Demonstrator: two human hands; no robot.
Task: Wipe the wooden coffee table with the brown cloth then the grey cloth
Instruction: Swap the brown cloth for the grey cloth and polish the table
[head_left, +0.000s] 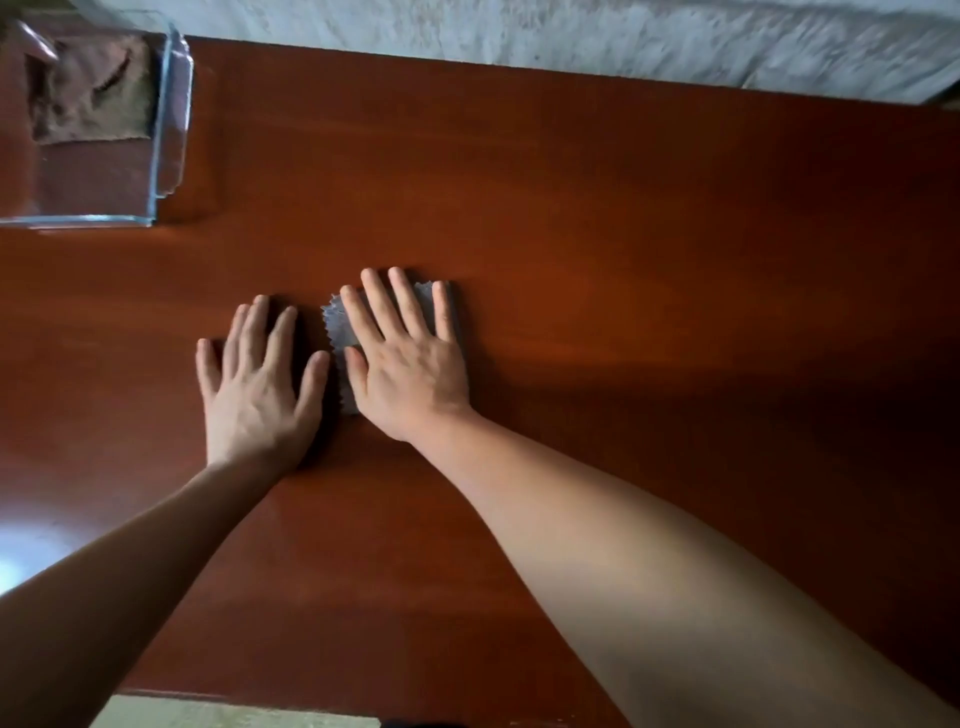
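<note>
The reddish-brown wooden coffee table fills most of the view. A small grey cloth with a zigzag edge lies flat near the middle of it. My right hand presses flat on the grey cloth with straight, spread fingers and covers most of it. My left hand rests flat on the bare wood just left of the cloth, its thumb beside the cloth's edge. The brown cloth lies crumpled inside a clear glass dish at the table's far left corner.
A pale grey stone floor or wall runs beyond the table's far edge. A strip of light floor shows below the near edge. A bright glare lies on the wood at the left.
</note>
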